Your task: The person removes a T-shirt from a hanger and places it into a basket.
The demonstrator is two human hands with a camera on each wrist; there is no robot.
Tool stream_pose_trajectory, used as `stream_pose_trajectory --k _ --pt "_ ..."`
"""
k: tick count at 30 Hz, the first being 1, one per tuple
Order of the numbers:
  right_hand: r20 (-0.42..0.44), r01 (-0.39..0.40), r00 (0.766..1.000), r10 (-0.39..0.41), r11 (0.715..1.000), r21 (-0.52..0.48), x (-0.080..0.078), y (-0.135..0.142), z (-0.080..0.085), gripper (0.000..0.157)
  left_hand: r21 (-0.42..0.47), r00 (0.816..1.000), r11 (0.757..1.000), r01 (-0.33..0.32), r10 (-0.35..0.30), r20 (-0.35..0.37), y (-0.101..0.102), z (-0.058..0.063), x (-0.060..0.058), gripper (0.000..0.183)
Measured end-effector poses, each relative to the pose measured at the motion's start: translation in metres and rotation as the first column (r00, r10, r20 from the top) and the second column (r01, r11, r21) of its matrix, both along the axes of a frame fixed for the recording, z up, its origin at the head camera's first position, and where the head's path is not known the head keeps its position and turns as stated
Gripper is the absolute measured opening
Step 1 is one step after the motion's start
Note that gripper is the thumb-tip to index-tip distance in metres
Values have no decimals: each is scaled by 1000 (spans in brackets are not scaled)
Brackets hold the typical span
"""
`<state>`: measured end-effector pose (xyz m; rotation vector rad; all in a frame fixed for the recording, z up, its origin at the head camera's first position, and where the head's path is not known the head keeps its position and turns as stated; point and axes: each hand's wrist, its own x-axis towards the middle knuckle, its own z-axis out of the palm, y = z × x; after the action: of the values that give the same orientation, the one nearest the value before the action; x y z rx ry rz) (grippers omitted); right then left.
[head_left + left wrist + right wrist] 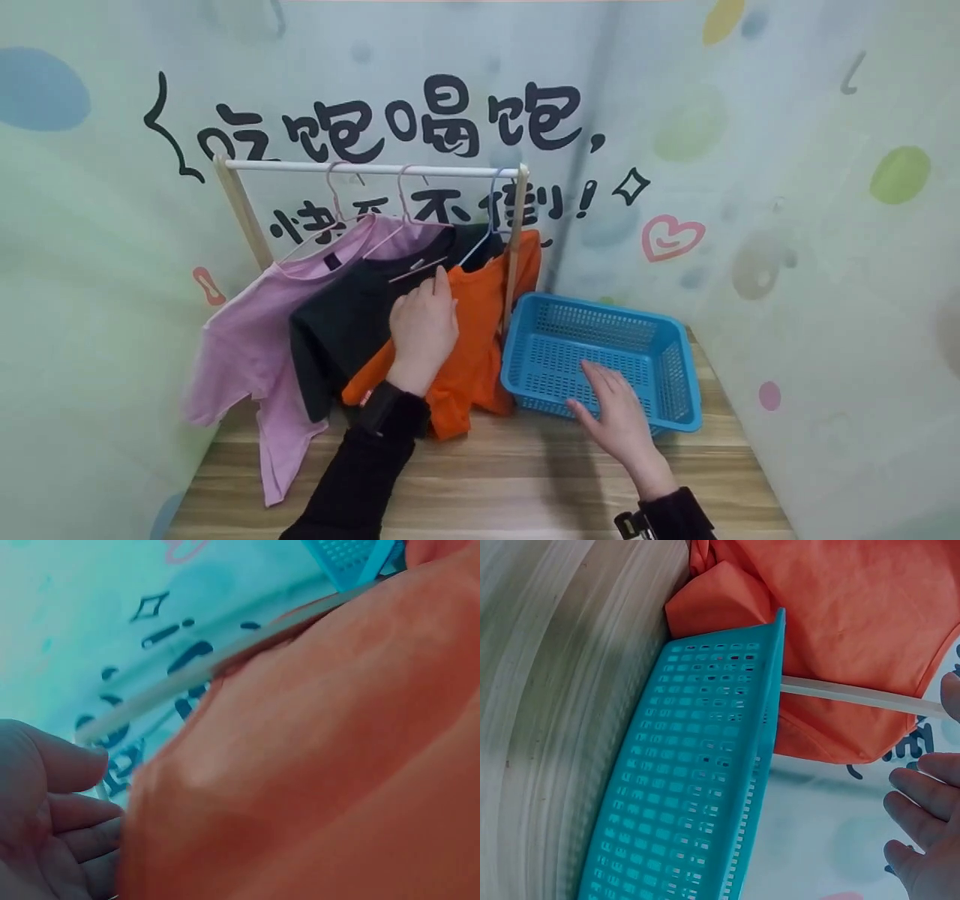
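Observation:
My left hand (424,330) is at the neckline of an orange shirt (476,322), close to the end of its light-blue hanger (491,202). In the left wrist view, the thumb stands apart from the loosely bent fingers (86,836), whose tips reach the orange cloth's edge; no pinch on it shows. Beside it hang a dark shirt (345,315) and a pink shirt (255,322), each on a pink hanger. My right hand (619,420), fingers spread and holding nothing, hovers over the near side of a blue basket (600,304).
A rack with a white rod (285,166) and wooden posts (247,214) carries the shirts. The basket stands right of the rack on a wood-grain tabletop (480,495). Printed walls (810,262) enclose the back and sides.

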<state>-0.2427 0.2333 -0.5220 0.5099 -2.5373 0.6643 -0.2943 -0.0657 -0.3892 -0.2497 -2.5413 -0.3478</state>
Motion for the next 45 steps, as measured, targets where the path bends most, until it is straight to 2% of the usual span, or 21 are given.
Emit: stream_pose_trajectory --k 2,5,9,13,17,23,28,38,45 --pt "3 -8 1000 8 1000 -9 -2 0 -2 64 13 999 999 -35 35 20 -3 0 -3 44" --pt "2 -18 1000 18 1000 -6 -3 1 -5 62 30 998 998 -55 54 24 -7 -2 -7 25" --pt "21 -14 1000 14 1000 0 -2 2 -5 62 50 997 998 -36 39 -67 -11 -3 -10 2" --pt "41 -13 999 14 1000 -4 -1 2 -6 62 82 988 997 -4 16 -154 -16 -1 -11 7" --pt "10 -27 1000 27 1000 -7 0 4 -10 62 114 977 993 10 15 -211 -27 1 -12 8" --pt "-1 -28 1000 28 1000 -1 1 6 -14 61 125 942 992 21 22 -334 -50 -3 -8 12" --pt "3 -13 1000 13 1000 -11 2 8 -14 61 136 923 988 74 -16 -385 -70 -19 -1 10" --pt "14 -18 1000 18 1000 -2 4 8 -18 62 136 934 984 114 -60 -351 -102 -63 16 10" --pt "36 -32 999 32 999 -4 6 8 -23 63 107 940 983 150 -109 -322 -137 -95 33 17"
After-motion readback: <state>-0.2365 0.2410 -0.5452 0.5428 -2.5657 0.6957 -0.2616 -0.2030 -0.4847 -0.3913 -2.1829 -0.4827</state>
